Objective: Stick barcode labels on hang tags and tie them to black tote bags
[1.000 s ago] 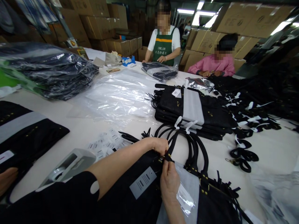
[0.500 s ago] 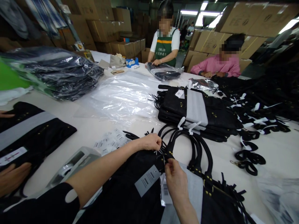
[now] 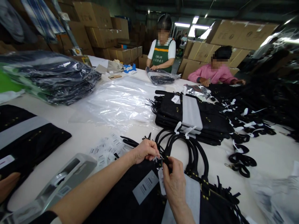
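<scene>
A black bag (image 3: 126, 189) with looped handles (image 3: 196, 149) lies in front of me, a pale foam sheet (image 3: 191, 199) across it. My left hand (image 3: 148, 151) pinches a thin tag string just above the bag's top edge. Close beside it on the right, my right hand (image 3: 174, 174) has its fingers closed at the base of a handle, against a small white tag (image 3: 161, 182). A larger grey tag (image 3: 145, 187) with printed labels rests on the bag, left of the small one.
Stacked black bags (image 3: 168, 109) lie beyond the handles. Clear plastic sheets (image 3: 116, 99), loose labels (image 3: 105, 149) and a tape dispenser (image 3: 67, 177) are to the left. Black straps (image 3: 243, 158) lie right. Two people work across the table; another person's hand (image 3: 9, 186) is at far left.
The view has shifted slightly. My hands have come closer together at the tag string, and the small tag now hangs more upright by my right fingers. The far-right person's hands have moved apart.
</scene>
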`<action>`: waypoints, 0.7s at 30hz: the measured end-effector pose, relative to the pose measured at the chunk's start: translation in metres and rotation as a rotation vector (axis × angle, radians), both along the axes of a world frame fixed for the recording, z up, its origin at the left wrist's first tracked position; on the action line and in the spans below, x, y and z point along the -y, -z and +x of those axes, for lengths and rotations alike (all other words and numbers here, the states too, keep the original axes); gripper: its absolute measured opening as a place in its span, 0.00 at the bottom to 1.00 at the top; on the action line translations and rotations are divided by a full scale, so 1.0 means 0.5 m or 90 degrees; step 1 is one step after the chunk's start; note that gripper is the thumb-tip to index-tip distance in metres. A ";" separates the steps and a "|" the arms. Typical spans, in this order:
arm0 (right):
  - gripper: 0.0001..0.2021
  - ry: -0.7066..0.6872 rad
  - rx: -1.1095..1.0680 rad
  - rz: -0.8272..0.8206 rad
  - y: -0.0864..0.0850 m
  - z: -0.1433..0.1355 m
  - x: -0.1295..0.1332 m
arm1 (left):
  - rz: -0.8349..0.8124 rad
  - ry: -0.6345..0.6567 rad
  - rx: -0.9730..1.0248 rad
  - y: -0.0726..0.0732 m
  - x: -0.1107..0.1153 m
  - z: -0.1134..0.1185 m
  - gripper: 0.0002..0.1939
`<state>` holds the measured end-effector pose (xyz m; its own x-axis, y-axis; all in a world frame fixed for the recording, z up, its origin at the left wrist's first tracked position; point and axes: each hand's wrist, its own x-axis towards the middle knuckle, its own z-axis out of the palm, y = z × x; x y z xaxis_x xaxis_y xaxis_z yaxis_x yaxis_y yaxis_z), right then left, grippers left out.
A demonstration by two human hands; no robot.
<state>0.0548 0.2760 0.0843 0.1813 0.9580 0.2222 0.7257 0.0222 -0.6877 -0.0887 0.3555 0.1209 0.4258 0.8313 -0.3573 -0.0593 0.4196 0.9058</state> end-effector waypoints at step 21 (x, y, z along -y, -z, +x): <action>0.16 0.002 -0.837 -0.511 -0.033 0.035 0.048 | -0.128 0.047 0.043 0.003 0.088 -0.029 0.07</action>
<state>0.0723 0.2520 0.1009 -0.1677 0.7426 -0.6484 -0.3844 -0.6549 -0.6507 -0.1030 0.3118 0.1195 0.5117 0.7113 -0.4819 -0.0784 0.5972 0.7983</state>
